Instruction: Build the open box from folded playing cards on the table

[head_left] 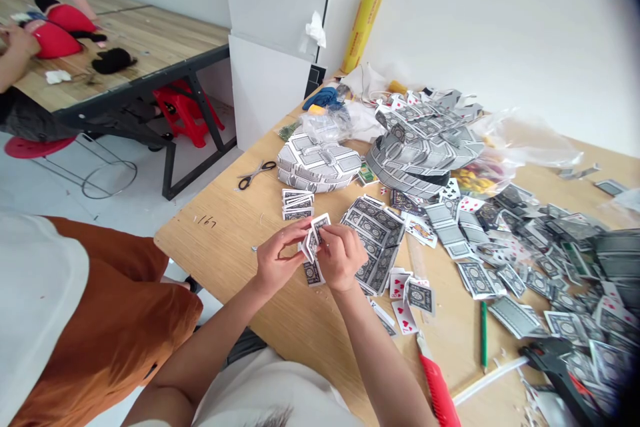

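Close above the table's near edge, my left hand (281, 255) pinches a folded playing card (316, 233) with a dark patterned back. My right hand (344, 255) grips the same card from the other side, fingers curled at its edge. Just below the hands lies another dark-backed card (313, 273). Beside my right hand sits a panel of joined cards (373, 237), its edges turned up. A small pile of folded cards (298, 204) rests beyond my left hand. Several loose cards, among them a seven of hearts (404, 317), lie right of my right wrist.
Card-covered oval shapes (319, 161) and scissors (257, 175) are farther back. At the right are scattered cards (520, 317), a green pencil (483, 335), a red-handled cutter (437, 387) and a black glue gun (560, 363). A person in brown shorts (120, 320) stands at left; another sits behind.
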Action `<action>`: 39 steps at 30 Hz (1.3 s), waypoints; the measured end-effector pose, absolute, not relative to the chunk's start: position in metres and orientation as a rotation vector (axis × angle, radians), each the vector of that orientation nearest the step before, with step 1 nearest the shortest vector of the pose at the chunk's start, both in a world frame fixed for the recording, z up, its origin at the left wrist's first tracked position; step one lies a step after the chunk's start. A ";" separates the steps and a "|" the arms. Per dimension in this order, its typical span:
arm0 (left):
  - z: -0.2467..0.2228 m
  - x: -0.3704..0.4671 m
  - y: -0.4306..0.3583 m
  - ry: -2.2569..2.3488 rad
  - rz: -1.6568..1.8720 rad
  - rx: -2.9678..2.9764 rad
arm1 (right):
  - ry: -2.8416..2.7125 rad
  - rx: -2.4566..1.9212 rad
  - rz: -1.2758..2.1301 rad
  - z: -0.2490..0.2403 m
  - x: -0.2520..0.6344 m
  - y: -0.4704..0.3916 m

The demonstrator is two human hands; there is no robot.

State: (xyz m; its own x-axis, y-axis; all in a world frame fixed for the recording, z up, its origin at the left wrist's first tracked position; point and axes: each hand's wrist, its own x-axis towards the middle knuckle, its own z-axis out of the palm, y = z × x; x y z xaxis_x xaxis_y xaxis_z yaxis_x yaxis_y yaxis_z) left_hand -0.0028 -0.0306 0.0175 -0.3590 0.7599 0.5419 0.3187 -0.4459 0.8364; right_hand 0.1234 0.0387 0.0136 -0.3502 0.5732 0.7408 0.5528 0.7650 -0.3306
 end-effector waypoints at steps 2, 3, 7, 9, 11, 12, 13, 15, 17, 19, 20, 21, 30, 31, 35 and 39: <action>0.021 -0.005 -0.029 1.452 1.835 1.591 | -2.019 -0.839 0.016 0.015 0.123 0.038; 0.023 -0.006 -0.028 1.462 1.820 1.636 | -2.014 -0.833 0.009 0.016 0.123 0.038; 0.034 -0.012 -0.021 1.498 1.764 1.892 | -1.991 -0.806 -0.023 0.019 0.123 0.036; 0.036 -0.014 -0.019 1.524 1.757 1.991 | -1.969 -0.795 -0.043 0.019 0.122 0.035; 0.036 -0.015 -0.017 1.520 1.785 2.045 | -1.944 -0.779 -0.065 0.020 0.122 0.034; 0.036 -0.015 -0.016 1.508 1.805 2.055 | -1.934 -0.767 -0.074 0.020 0.122 0.034; 0.035 -0.015 -0.016 1.493 1.825 2.052 | -1.928 -0.757 -0.081 0.021 0.121 0.034; 0.034 -0.015 -0.016 1.465 1.838 2.016 | -1.928 -0.747 -0.091 0.023 0.122 0.033; 0.034 -0.015 -0.017 1.441 1.828 1.979 | -1.934 -0.747 -0.099 0.026 0.123 0.033; 0.036 -0.015 -0.019 1.438 1.794 1.976 | -1.949 -0.751 -0.105 0.029 0.125 0.032; 0.037 -0.015 -0.019 1.440 1.774 1.980 | -1.961 -0.753 -0.107 0.031 0.126 0.032; 0.038 -0.015 -0.020 1.440 1.754 1.977 | -1.978 -0.755 -0.109 0.032 0.127 0.032; 0.029 -0.014 -0.012 1.363 1.689 1.718 | -2.148 -0.743 -0.125 0.040 0.143 0.032; 0.028 -0.013 -0.011 1.349 1.686 1.701 | -2.163 -0.757 -0.121 0.042 0.143 0.031; 0.031 -0.006 -0.011 1.310 1.682 1.428 | -2.174 -0.825 -0.057 0.047 0.141 0.028; 0.040 -0.001 -0.014 1.118 1.565 1.047 | -2.142 -0.817 0.030 0.047 0.142 0.025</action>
State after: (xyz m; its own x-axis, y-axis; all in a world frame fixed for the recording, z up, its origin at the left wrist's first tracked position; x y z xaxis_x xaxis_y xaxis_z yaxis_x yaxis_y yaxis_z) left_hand -0.0009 -0.0137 0.0404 -0.2191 0.9677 0.1242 -0.1968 -0.1686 0.9659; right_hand 0.1415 0.0253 0.0468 -0.4500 0.5628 0.6934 0.5430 0.7889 -0.2879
